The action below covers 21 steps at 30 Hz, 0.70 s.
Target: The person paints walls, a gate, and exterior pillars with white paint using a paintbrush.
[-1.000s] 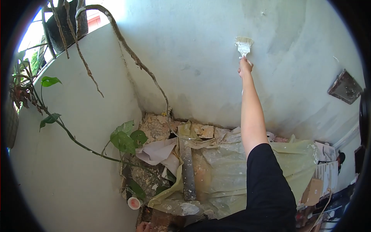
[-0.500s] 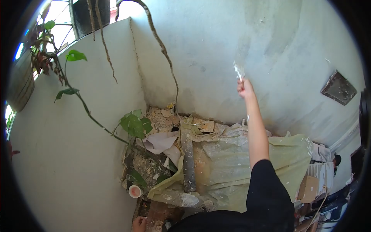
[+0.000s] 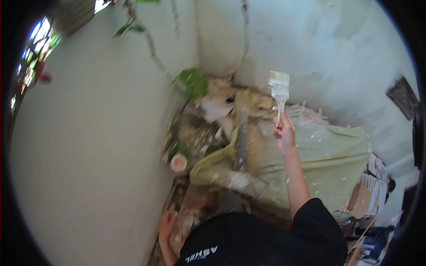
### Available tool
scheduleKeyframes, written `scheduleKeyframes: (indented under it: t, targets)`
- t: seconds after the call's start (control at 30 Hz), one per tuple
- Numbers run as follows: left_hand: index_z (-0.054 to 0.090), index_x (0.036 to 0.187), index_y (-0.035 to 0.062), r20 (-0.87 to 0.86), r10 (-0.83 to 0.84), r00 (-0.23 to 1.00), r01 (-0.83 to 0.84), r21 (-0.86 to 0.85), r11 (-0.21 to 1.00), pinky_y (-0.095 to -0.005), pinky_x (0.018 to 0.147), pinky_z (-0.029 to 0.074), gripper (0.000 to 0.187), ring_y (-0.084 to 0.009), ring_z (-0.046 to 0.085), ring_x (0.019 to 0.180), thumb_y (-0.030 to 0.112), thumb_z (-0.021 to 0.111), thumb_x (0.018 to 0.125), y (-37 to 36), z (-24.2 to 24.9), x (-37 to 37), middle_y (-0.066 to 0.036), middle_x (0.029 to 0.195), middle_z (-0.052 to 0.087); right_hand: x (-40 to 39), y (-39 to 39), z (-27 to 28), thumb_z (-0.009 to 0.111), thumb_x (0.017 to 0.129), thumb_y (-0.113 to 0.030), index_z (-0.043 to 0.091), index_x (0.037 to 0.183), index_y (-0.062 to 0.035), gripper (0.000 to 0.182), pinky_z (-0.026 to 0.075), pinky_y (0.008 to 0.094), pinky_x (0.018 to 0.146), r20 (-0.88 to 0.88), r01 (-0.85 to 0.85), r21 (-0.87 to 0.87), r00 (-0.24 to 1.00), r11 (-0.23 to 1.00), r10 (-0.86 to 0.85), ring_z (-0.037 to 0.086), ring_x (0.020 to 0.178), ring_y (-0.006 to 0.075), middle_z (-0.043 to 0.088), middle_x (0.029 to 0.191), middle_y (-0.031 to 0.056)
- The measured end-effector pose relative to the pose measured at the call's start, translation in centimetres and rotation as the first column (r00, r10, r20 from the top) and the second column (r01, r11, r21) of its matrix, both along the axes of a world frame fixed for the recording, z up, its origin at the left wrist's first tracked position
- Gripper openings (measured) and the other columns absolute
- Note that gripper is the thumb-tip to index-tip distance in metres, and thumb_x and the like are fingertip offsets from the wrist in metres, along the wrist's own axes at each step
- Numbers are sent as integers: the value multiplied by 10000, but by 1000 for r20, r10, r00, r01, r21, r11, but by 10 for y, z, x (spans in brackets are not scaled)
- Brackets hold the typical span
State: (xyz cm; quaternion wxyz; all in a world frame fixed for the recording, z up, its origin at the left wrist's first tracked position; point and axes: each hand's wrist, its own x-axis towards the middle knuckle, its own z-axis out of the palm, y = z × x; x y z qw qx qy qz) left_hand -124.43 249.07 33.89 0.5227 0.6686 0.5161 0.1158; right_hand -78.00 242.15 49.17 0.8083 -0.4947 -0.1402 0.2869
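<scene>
My right hand (image 3: pixel 284 131) is closed round the handle of a paintbrush (image 3: pixel 279 86), held upright with its pale, paint-coated bristles pointing up in front of the wall (image 3: pixel 310 48). Low at the left, beside a rough ledge, is my left hand (image 3: pixel 167 221); its fingers look curled, and blur hides whether they hold anything. A white cup (image 3: pixel 179 163) with something pinkish inside stands above my left hand, near the left wall (image 3: pixel 88 142).
A paint-spotted greenish sheet (image 3: pixel 319 155) covers the surface ahead, with a dark narrow board (image 3: pixel 241 142) on it. A leafy plant (image 3: pixel 193 84) hangs near the corner. Cardboard (image 3: pixel 360 201) and clutter lie at the lower right. A dark square fixture (image 3: pixel 403 97) is on the wall.
The view has tilted down and turned left. My right hand with the brush has drawn back from the wall, and the brush's broad side now shows. More of my left hand and forearm is visible.
</scene>
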Motion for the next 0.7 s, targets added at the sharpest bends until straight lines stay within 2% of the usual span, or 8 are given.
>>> scheduleKeyframes:
  t: [0.03,0.13,0.2,0.27,0.33,0.4,0.53,0.7]
  targets:
    - [544,846,4,6,10,1000,-10,49,999,-253,640,431,155,-136,562,690,147,509,799,-5,-2,-14,-77,734,584,-19,1,-1,438,860,-264,490,943,-107,185,189,169,370,-44,-50,-22,998,999,49,256,388,17,379,544,-30]
    - [543,866,1,2,88,996,-88,-6,996,-248,642,431,162,-131,561,690,146,509,804,-17,17,-38,-75,738,580,-63,17,-9,488,834,-259,557,827,-84,189,210,176,376,256,-279,-303,898,911,359,302,417,8,406,516,-38]
    - [541,870,-2,-36,154,987,-156,-51,986,-245,639,431,163,-127,559,691,144,510,804,-28,18,-60,-72,733,579,-87,34,-20,541,801,-215,601,793,13,235,314,189,419,539,-343,-557,543,756,644,389,454,23,470,560,-4]
    - [536,883,-7,-1,200,980,-200,-45,979,-239,633,429,165,-117,555,685,136,508,807,-35,14,-79,-67,738,579,-108,60,-45,576,753,-227,602,767,28,257,396,259,485,494,-424,-597,474,681,729,507,518,116,545,607,39]
    - [536,876,-10,-32,237,971,-238,-35,971,-238,624,429,165,-116,552,671,139,508,812,-45,17,-94,-59,729,576,-130,92,-73,587,712,-237,621,778,-21,228,430,338,569,572,-219,-766,196,604,796,566,637,229,586,656,102]
    - [537,875,-6,15,339,941,-337,-64,939,-242,618,430,173,-119,551,665,154,511,816,-59,22,-107,-59,719,571,-152,127,-100,591,666,-231,620,788,-64,208,438,387,686,547,-121,-823,94,555,832,552,792,316,593,749,148]
    - [530,905,-2,-121,375,919,-385,-75,920,-223,604,436,174,-114,547,673,149,491,829,-87,27,-132,-52,720,567,-188,198,-146,549,681,-232,575,935,-107,285,437,371,773,340,82,-938,15,338,940,550,870,294,568,920,152]
    - [532,896,11,-178,513,839,-538,-136,832,-219,590,426,174,-120,555,662,164,483,832,-122,26,-158,-51,727,579,-208,269,-206,507,658,-134,538,964,-68,315,451,376,754,241,120,-962,-47,245,969,556,895,274,567,950,144]
